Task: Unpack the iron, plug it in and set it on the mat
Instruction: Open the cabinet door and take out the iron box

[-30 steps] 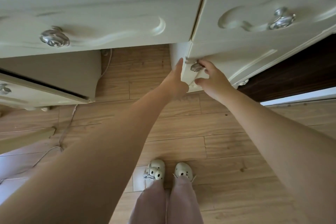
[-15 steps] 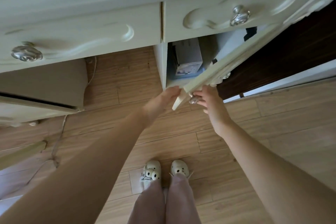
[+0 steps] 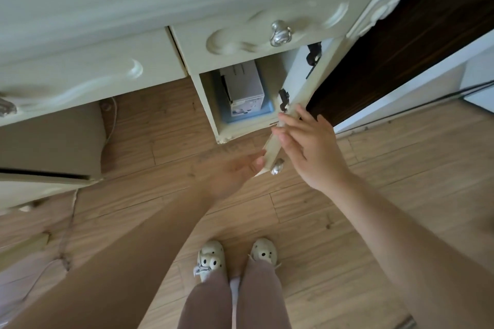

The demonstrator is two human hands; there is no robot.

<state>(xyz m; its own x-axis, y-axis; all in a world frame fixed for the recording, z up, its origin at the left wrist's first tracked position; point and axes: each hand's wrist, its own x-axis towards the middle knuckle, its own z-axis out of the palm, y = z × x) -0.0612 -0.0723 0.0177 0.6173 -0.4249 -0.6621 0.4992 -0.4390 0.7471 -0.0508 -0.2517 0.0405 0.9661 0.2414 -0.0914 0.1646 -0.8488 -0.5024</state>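
Observation:
A white carton with blue print (image 3: 245, 89) stands inside the low cabinet compartment, on top of a flat blue thing (image 3: 268, 111); no bare iron shows. The cream cabinet door (image 3: 302, 93) is swung wide open to the right. My right hand (image 3: 310, 148) rests on the door's outer side, its fairly straight fingers laid over the door's edge, just above the silver knob (image 3: 276, 166). My left hand (image 3: 232, 172) is blurred with motion, and its fingertips touch the door's free corner from the inner side.
Cream drawers with silver knobs (image 3: 280, 32) run above the compartment. A second low cabinet (image 3: 50, 141) stands at the left, with a thin cord (image 3: 113, 120) trailing over the wooden floor (image 3: 401, 168). A dark door (image 3: 417, 21) is at the right. My feet (image 3: 235, 256) are below.
The cabinet door has swung from shut to wide open, showing the carton. My right hand left the knob and now lies on the door's edge. The view has shifted left.

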